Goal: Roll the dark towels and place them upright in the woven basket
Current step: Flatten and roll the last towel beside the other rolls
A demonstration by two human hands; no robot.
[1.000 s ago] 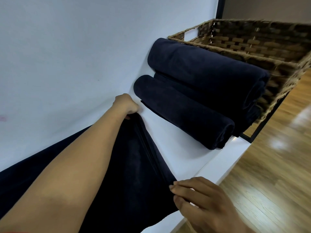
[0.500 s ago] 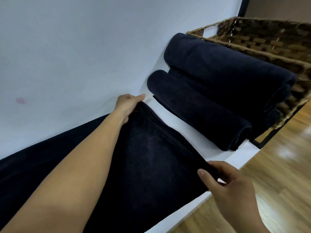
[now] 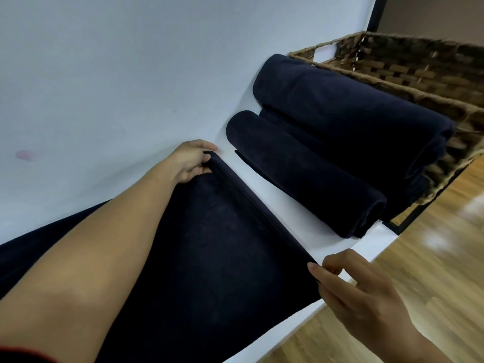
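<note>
1. Dark towel [image 3: 209, 258] lies flat on the white bench [image 3: 262, 189], its right edge seemingly just rolled.
2. Left hand [image 3: 191, 161] and right hand [image 3: 361, 292] fingers pinch that edge's ends.
3. Woven basket [image 3: 419, 69] far right; wooden floor [image 3: 419, 284].

A white tabletop [image 3: 104, 74] fills the upper left and centre of the frame, its pale front edge running diagonally from the bottom centre up towards the right. A small faint pink mark [image 3: 25, 155] sits on it near the left edge. Light-brown wooden plank flooring [image 3: 432, 279] takes up the lower right, with bright, blurred patches of reflected light [image 3: 434, 241] on the boards. A thin black frame [image 3: 408, 218] shows at the right. In the upper right corner a black vertical bar [image 3: 375, 14] borders a dull brownish wall [image 3: 432, 14].
</note>
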